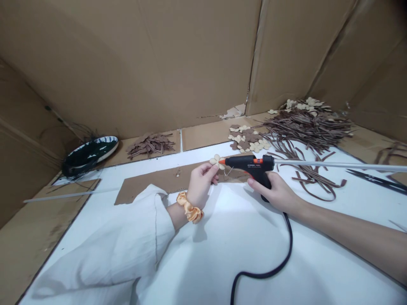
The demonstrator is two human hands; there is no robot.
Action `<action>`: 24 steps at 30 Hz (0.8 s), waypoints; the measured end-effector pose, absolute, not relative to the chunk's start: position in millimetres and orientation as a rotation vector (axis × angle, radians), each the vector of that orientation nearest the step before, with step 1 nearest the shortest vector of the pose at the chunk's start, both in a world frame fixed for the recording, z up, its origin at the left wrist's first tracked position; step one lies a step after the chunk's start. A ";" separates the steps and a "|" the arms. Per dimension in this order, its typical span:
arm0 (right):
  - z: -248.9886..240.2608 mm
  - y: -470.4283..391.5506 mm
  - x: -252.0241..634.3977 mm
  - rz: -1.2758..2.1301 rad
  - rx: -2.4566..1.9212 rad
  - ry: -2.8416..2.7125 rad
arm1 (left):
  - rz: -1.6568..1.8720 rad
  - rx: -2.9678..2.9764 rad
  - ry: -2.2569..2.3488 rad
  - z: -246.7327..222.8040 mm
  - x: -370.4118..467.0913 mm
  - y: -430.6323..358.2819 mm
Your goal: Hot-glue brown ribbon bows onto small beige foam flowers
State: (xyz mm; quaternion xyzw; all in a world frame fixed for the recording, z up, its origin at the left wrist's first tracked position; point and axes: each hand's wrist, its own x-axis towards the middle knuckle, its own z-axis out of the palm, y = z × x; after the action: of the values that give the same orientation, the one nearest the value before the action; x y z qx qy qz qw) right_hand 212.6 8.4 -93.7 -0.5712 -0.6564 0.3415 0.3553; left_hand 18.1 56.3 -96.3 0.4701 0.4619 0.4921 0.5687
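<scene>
Between the thumb and fingers of my left hand (203, 181) is a cream flower cutout (216, 160). My right hand (280, 192) is wrapped round the handle of a black hot glue gun (246, 163). The gun's orange nozzle tip meets the middle of the flower; whether glue is coming out is too small to tell. A long clear glue stick (330, 163) juts from the gun's back end. Below the flower lies a brown cardboard strip (152, 182) on the white table. Thin strands hang near the nozzle.
Cream and brown flower cutouts (249, 139) lie behind the gun. Brown strips (308, 127) are heaped at the back right, near black scissors (378, 180). Brown leaf-like pieces (151, 145) sit at back left, beside a plate (110, 146) with dark strands. A black cord (260, 275) crosses the front.
</scene>
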 end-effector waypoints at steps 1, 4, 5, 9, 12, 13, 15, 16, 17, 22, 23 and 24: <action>-93.5 8.3 212.5 0.883 -1.473 -1.697 | 1.156 1.103 1.085 -96.4 18.1 56.3; -92.6 7.9 212.3 0.868 -1.454 -1.705 | 1.157 1.100 1.085 -96.3 18.1 56.2; -92.4 7.9 212.3 0.865 -1.450 -1.706 | 1.158 1.100 1.085 -96.3 18.2 56.1; -92.5 8.1 212.8 0.888 -1.448 -1.701 | 1.163 1.096 1.082 -96.1 18.4 55.7; -93.2 8.4 213.0 0.897 -1.443 -1.703 | 1.162 1.093 1.079 -96.2 18.6 56.1; -93.4 8.5 213.0 0.895 -1.444 -1.703 | 1.161 1.092 1.079 -96.3 18.7 56.3; -93.9 8.3 212.9 0.895 -1.447 -1.700 | 1.163 1.089 1.078 -96.3 18.8 56.7; -94.1 8.2 212.9 0.899 -1.445 -1.696 | 1.164 1.087 1.077 -96.2 18.9 56.8; -94.4 8.2 212.9 0.904 -1.442 -1.693 | 1.165 1.085 1.077 -96.1 18.9 56.8; -96.8 8.7 213.9 0.924 -1.462 -1.680 | 1.169 1.071 1.074 -95.4 18.5 55.7; -97.4 8.9 214.2 0.926 -1.466 -1.679 | 1.170 1.068 1.075 -95.5 18.4 55.5; -98.0 8.9 214.5 0.931 -1.468 -1.678 | 1.171 1.066 1.075 -95.6 18.3 55.5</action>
State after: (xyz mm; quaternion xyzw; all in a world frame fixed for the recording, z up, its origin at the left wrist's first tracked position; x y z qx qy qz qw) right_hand 214.5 8.9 -98.0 -0.5680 -0.6493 0.3602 0.3550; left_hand 18.3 55.5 -95.6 0.4552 0.4592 0.5002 0.5759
